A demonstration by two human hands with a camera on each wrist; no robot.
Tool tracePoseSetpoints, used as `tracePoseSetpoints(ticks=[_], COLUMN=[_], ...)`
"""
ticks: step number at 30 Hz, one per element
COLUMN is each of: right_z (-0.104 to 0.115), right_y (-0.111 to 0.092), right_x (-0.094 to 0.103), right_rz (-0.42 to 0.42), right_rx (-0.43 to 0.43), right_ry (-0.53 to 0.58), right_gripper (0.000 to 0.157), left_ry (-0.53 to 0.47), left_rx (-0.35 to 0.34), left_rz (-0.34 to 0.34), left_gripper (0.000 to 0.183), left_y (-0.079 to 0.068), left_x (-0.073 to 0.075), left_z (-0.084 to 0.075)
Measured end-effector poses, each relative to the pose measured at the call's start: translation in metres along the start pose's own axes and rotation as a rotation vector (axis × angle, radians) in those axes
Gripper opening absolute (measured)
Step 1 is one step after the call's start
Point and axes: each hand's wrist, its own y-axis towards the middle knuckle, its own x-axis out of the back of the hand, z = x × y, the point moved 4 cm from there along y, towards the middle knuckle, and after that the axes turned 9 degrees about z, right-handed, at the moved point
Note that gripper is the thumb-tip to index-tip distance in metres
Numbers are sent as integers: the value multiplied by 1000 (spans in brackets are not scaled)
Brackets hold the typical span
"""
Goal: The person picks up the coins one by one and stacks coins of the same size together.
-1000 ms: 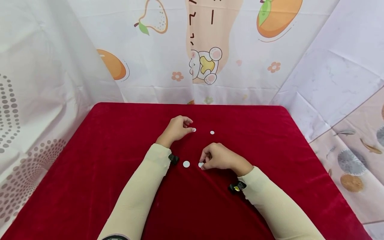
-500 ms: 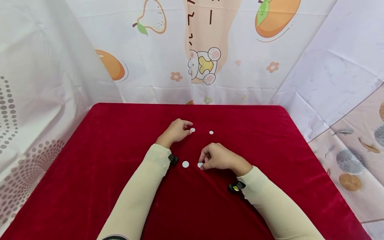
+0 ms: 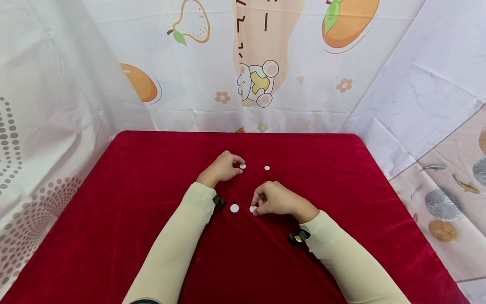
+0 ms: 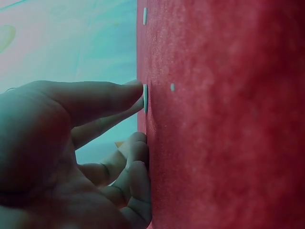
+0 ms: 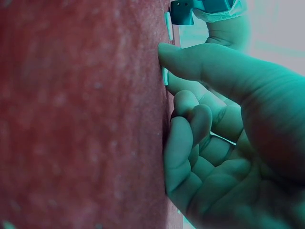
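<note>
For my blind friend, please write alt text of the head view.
A person's left grip touches the far-left white disc, the right grip the near-right disc, on a red cloth. The far-right disc and near-left disc lie untouched; patterned curtains hang behind.

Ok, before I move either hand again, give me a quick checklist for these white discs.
1. Left hand at far left disc: ok, thumb and finger at its edges.
2. Right hand at near right disc: ok, thumb and finger on it.
3. Far right disc free of both hands: ok.
4. Near left disc free of both hands: ok.
5. Discs apart from each other: ok.
6. Grips firm enough: cannot tell.
</note>
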Motion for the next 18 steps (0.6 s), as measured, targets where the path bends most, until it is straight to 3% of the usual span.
tracePoseSetpoints(ticks=[8,15,18], right_z=[1,-2,-3], right_y=[0,0,0], right_x=[1,1,1], right_rz=[5,20,38], right_rx=[-4,7,24], right_ry=[10,1,9], right_gripper=[14,15,15], left_ry=[-19,-31,-30], left_rx=[22,61,62], left_rz=[-15,-14,-11], left_gripper=[25,42,39], left_y=[2,5,4], left_x=[1,1,1], left_z=[3,6,6])
